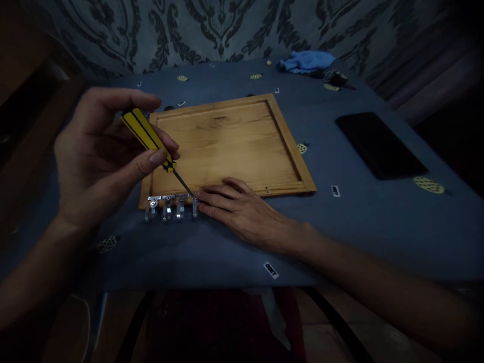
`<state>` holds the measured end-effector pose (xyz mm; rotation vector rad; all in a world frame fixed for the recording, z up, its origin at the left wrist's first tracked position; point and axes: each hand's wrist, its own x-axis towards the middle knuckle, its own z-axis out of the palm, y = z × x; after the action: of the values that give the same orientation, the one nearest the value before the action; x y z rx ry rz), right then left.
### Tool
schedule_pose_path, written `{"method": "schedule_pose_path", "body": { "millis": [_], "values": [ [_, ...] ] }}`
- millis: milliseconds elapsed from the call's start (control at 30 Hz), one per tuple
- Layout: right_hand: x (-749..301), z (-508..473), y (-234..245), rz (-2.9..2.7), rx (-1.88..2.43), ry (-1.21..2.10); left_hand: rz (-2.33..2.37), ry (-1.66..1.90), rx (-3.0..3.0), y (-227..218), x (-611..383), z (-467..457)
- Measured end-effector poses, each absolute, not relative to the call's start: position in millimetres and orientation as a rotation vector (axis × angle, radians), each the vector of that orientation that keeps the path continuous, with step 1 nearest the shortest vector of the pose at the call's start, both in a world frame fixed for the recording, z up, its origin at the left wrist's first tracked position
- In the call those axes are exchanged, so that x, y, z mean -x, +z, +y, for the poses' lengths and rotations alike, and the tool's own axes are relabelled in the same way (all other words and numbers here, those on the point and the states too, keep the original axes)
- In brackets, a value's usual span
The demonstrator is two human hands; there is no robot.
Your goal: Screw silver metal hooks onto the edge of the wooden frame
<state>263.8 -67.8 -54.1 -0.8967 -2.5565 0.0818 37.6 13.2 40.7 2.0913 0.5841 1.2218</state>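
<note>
My left hand is closed round a screwdriver with a yellow and black handle, its thin shaft slanting down to the right. The tip meets a metal hook rail with several hooks, which lies along the near edge of a wooden board. My right hand lies flat on the table with fingers stretched out, fingertips touching the right end of the rail and the board's near edge.
A blue cloth with yellow spots covers the table. A black phone lies to the right. At the far edge are a blue rag and a small dark object. A patterned wall stands behind.
</note>
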Motion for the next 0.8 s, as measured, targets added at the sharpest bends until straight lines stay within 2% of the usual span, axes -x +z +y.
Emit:
{"method": "schedule_pose_path", "body": {
  "millis": [200,800],
  "values": [
    [-263.5,-67.6,-52.9,-2.562,0.921,0.082,0.467,1.198,-2.157,33.9,-41.0,14.6],
    [-263.3,-67.5,-54.3,-2.568,0.918,0.084,0.58,1.118,-2.298,30.5,-39.0,11.7]
  ]
}}
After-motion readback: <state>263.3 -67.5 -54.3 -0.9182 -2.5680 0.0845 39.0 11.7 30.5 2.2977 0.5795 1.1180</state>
